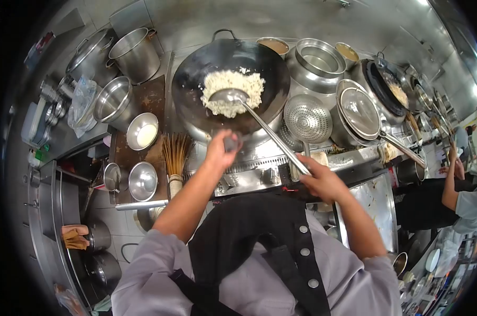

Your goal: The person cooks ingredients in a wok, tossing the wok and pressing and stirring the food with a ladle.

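Observation:
A large black wok (188, 79) sits on the stove in front of me, with a mound of white rice (233, 81) in it. The bowl of a metal ladle (270, 131) presses into the rice, and its long handle slants down to the right. My right hand (321, 179) is closed around the end of that handle. At the wok's near rim, my left hand (220, 151) is closed on the wok's loop handle (234, 142); this spot is slightly blurred. A perforated strainer (308, 118) lies just right of the wok.
A bamboo brush (176, 155) stands left of the wok. Metal bowls (143, 181) and a tall pot (135, 55) are further left. On the right are a mesh strainer (359, 113) and a second wok (388, 87). Another person (449, 200) works at far right.

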`<action>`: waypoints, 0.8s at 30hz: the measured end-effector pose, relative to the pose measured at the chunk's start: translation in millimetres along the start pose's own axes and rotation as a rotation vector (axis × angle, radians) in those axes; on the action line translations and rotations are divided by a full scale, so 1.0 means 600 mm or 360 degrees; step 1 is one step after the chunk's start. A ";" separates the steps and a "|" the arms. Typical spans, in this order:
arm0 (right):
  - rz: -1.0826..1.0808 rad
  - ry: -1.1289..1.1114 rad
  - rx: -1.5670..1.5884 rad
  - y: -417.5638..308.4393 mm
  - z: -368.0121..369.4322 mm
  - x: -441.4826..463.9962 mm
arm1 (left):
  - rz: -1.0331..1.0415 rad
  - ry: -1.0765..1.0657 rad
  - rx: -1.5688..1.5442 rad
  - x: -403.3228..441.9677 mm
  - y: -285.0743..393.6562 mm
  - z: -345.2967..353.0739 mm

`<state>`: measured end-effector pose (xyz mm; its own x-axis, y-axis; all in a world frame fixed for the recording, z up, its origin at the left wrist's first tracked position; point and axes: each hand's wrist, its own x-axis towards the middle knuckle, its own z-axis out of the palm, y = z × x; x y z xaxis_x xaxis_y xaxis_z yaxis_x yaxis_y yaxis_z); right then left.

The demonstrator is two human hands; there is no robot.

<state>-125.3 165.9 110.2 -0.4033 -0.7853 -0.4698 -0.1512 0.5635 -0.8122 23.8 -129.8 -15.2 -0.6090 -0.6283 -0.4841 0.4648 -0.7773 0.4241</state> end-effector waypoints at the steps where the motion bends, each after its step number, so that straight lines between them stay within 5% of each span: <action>1: -0.0350 0.0202 -0.0319 0.047 0.022 0.055 | -0.0066 -0.0073 -0.0009 -0.007 -0.020 -0.046; 2: -0.0702 0.0391 -0.0629 0.077 0.045 0.088 | -0.0129 -0.0135 -0.0015 -0.028 -0.042 -0.102; 4: -0.0512 0.0283 -0.0636 0.039 0.051 0.047 | -0.0237 -0.0021 0.0241 -0.131 -0.035 -0.109; 7: -0.0116 -0.0059 0.0103 0.000 0.004 -0.074 | -0.0087 0.0090 0.0014 -0.164 0.013 -0.036; 10: 0.0064 -0.0138 0.0384 0.005 -0.033 -0.117 | -0.0198 0.0025 -0.0054 -0.079 0.054 0.029; 12: 0.0166 -0.0075 0.0019 -0.021 -0.033 -0.096 | -0.0149 -0.0026 0.0007 0.006 0.034 0.010; 15: -0.0143 0.0173 -0.0022 0.040 0.010 0.032 | -0.0012 -0.0014 0.0028 0.006 -0.012 -0.033; 19: -0.0718 0.0451 -0.0658 0.071 0.039 0.047 | -0.0314 0.0026 0.0207 -0.135 -0.024 -0.139; 21: -0.0239 0.0064 -0.0136 0.030 0.003 -0.057 | -0.0214 -0.0022 0.0124 -0.132 0.007 -0.107; 24: 0.0040 -0.0106 0.0373 0.023 -0.032 -0.133 | -0.0145 -0.0025 0.0010 -0.098 0.055 0.003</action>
<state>-112.6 241.4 143.2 -0.3426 -0.7912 -0.5066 0.0749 0.5145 -0.8542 73.9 -118.4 28.3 -0.6585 -0.5544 -0.5090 0.4030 -0.8309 0.3837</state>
